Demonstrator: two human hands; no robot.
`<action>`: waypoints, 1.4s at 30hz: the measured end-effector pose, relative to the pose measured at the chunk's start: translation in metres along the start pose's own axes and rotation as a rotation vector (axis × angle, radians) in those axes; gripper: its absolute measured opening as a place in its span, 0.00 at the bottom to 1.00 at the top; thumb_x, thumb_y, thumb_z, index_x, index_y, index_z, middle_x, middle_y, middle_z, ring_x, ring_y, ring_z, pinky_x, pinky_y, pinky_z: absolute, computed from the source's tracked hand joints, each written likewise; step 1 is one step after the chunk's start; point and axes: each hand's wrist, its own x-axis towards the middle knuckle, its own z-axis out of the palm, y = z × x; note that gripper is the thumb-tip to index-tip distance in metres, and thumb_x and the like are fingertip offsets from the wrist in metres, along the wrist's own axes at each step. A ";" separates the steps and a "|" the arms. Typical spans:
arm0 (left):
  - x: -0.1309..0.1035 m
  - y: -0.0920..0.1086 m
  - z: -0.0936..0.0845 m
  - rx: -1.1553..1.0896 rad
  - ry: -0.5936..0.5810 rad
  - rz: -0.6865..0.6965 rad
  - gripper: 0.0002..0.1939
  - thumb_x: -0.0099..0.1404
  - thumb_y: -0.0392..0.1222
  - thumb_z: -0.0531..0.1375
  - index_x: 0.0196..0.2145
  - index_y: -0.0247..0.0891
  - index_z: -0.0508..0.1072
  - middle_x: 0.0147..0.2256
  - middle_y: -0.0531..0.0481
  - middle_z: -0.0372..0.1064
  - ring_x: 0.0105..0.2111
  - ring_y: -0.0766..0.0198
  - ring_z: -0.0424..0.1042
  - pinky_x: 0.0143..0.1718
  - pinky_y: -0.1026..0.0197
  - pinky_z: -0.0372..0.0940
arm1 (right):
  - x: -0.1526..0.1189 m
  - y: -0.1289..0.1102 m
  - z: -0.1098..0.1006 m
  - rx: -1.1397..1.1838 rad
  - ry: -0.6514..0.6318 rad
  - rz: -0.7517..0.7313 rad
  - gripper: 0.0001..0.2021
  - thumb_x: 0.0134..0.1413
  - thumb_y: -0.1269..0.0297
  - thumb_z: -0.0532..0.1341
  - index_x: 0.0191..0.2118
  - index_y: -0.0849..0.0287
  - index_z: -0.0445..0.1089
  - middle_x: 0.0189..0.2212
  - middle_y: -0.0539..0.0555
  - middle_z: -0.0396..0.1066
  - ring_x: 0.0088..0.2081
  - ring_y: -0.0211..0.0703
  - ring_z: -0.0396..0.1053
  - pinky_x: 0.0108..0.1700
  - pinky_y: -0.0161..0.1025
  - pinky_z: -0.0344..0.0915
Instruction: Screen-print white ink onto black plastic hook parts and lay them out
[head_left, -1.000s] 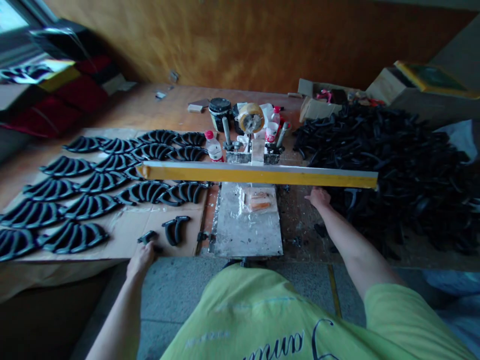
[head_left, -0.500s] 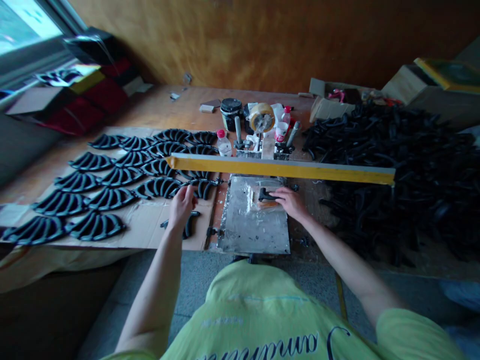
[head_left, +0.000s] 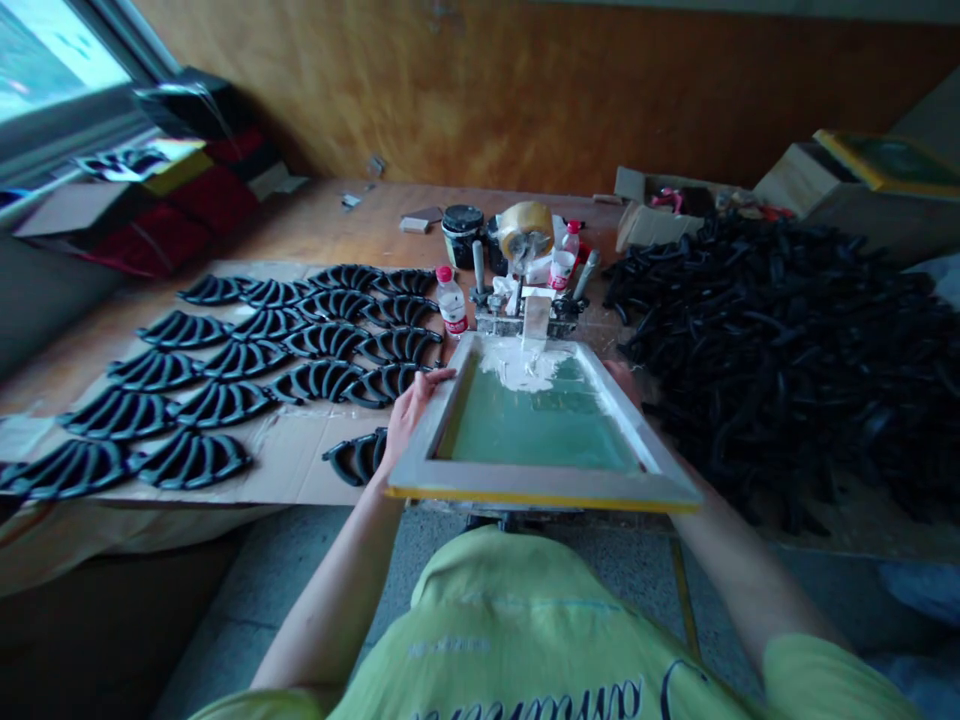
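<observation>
A screen printing frame (head_left: 540,480) with a green mesh (head_left: 532,430) and a smear of white ink (head_left: 525,365) is lowered over the work plate, its near edge tilted up. My left hand (head_left: 411,412) is closed at the frame's left side, fingertips against the rim. On the opposite side, my right hand (head_left: 624,382) is blurred and mostly behind the rim, so its fingers do not show. The metal plate and the black piece on it are hidden under the frame. Left of my left hand, several curved black handles (head_left: 356,458) lie on cardboard.
Rows of curved black handles (head_left: 225,400) cover the cardboard (head_left: 289,455) at left. A large heap of black handles (head_left: 780,370) lies at right. Behind the frame are the hinge clamps (head_left: 491,298), a red-capped bottle (head_left: 451,302), a tape roll (head_left: 526,230) and a black tub (head_left: 463,235).
The frame has swung down from its raised, edge-on position over the plate. My right hand has left the black piece for the frame's right side. My left hand has moved right to the frame.
</observation>
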 end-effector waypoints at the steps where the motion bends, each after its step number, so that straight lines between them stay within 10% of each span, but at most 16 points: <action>1: -0.008 -0.010 -0.003 0.043 -0.030 -0.054 0.29 0.63 0.64 0.53 0.44 0.36 0.77 0.37 0.47 0.75 0.35 0.60 0.72 0.36 0.62 0.66 | 0.010 0.003 -0.007 -0.020 0.057 0.031 0.14 0.59 0.71 0.52 0.45 0.63 0.72 0.41 0.60 0.71 0.45 0.51 0.66 0.52 0.52 0.61; 5: -0.025 -0.060 -0.004 0.007 -0.084 -0.224 0.37 0.58 0.58 0.62 0.61 0.39 0.63 0.38 0.47 0.75 0.35 0.60 0.72 0.34 0.63 0.66 | 0.056 -0.027 -0.009 -0.127 0.192 -0.126 0.24 0.54 0.68 0.61 0.57 0.64 0.64 0.56 0.64 0.61 0.57 0.54 0.59 0.59 0.51 0.57; 9: -0.023 -0.096 0.001 -0.006 -0.100 -0.295 0.42 0.58 0.57 0.62 0.65 0.40 0.55 0.35 0.49 0.74 0.29 0.65 0.70 0.29 0.65 0.64 | 0.080 -0.077 0.017 -0.267 -0.057 -0.268 0.18 0.53 0.69 0.62 0.51 0.64 0.67 0.48 0.63 0.68 0.51 0.54 0.62 0.52 0.47 0.61; 16: -0.020 -0.112 0.000 0.036 -0.008 -0.295 0.35 0.56 0.55 0.63 0.59 0.40 0.65 0.33 0.51 0.73 0.32 0.62 0.71 0.32 0.64 0.66 | 0.029 -0.104 0.033 -0.382 -0.335 -0.361 0.08 0.56 0.77 0.54 0.37 0.65 0.70 0.36 0.61 0.71 0.42 0.48 0.64 0.42 0.39 0.59; 21: -0.022 -0.110 0.002 0.033 0.013 -0.296 0.34 0.55 0.56 0.64 0.57 0.40 0.66 0.30 0.53 0.72 0.29 0.63 0.71 0.30 0.64 0.65 | 0.007 -0.105 0.017 -0.267 -0.462 -0.651 0.05 0.56 0.73 0.56 0.35 0.62 0.69 0.34 0.56 0.71 0.40 0.45 0.64 0.38 0.37 0.56; 31: -0.025 -0.086 0.004 -0.044 0.010 -0.318 0.36 0.52 0.56 0.66 0.55 0.37 0.68 0.30 0.51 0.73 0.26 0.64 0.70 0.26 0.65 0.62 | -0.005 -0.101 0.027 -0.218 -0.315 -0.594 0.07 0.58 0.72 0.56 0.37 0.60 0.71 0.35 0.57 0.70 0.42 0.48 0.64 0.41 0.40 0.60; 38: -0.023 -0.059 -0.003 -0.029 -0.006 -0.270 0.35 0.58 0.61 0.60 0.58 0.40 0.66 0.39 0.47 0.75 0.33 0.61 0.72 0.29 0.65 0.64 | 0.076 -0.102 0.005 -0.185 -0.115 -0.234 0.29 0.54 0.60 0.65 0.61 0.49 0.61 0.42 0.54 0.70 0.41 0.48 0.68 0.44 0.41 0.64; 42: -0.007 -0.029 -0.008 -0.089 -0.032 -0.241 0.34 0.63 0.69 0.48 0.52 0.41 0.71 0.34 0.48 0.74 0.27 0.63 0.71 0.25 0.63 0.63 | 0.105 -0.063 -0.024 -0.214 0.127 -0.077 0.23 0.59 0.59 0.59 0.60 0.53 0.63 0.45 0.59 0.68 0.44 0.52 0.67 0.46 0.44 0.63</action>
